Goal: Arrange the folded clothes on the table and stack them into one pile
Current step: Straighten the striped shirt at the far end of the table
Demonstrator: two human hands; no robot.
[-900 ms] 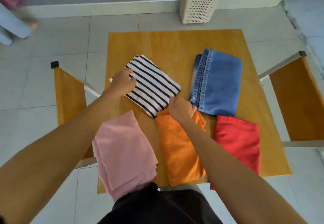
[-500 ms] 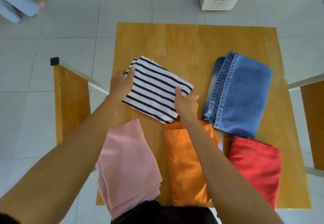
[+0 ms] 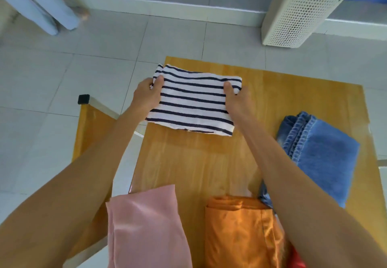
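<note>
While both hands pinch it by its short sides, left hand (image 3: 146, 96) and right hand (image 3: 237, 102) closed with thumbs on top, the striped shirt (image 3: 193, 102) sits toward the table's (image 3: 209, 163) far left corner. It looks light and floppy, so gripping opposite edges should keep the fold. Pink (image 3: 146, 228), orange (image 3: 240, 232) and denim (image 3: 320, 152) pieces wait nearer.

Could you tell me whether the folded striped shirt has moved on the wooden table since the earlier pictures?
Yes. The navy-and-white striped shirt, held by both hands, has shifted away from the orange folded cloth toward the wooden table's far edge.
</note>
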